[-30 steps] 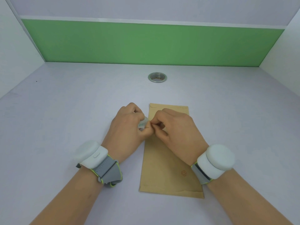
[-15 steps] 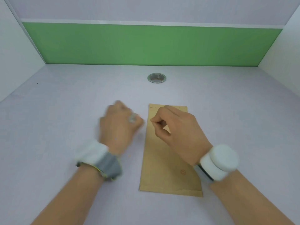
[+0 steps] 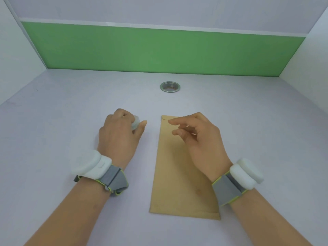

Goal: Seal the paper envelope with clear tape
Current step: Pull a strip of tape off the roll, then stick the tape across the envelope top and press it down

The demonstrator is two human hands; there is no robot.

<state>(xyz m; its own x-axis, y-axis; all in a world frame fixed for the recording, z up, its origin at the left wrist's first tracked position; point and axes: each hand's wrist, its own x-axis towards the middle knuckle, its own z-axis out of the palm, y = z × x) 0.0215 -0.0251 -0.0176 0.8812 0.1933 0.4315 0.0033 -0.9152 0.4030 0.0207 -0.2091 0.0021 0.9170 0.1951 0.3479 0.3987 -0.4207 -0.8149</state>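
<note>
A long brown paper envelope (image 3: pixel 177 176) lies flat on the pale desk, its short flap end pointing away from me. My left hand (image 3: pixel 119 137) rests on the desk to the left of the envelope, curled around a small roll of clear tape (image 3: pixel 136 122) that is mostly hidden by the fingers. My right hand (image 3: pixel 200 142) hovers over the envelope's far half with its fingers spread and loosely bent; I see nothing held between them. No tape strip is visible on the envelope.
A round metal cable hole (image 3: pixel 170 87) sits in the desk beyond the envelope. A green panel (image 3: pixel 159 50) closes the back, and white walls (image 3: pixel 312 55) flank both sides. Each wrist carries a white band.
The hands were pinched together over the envelope's top. My left hand has moved left off the envelope with the tape roll, and my right hand's fingers have opened.
</note>
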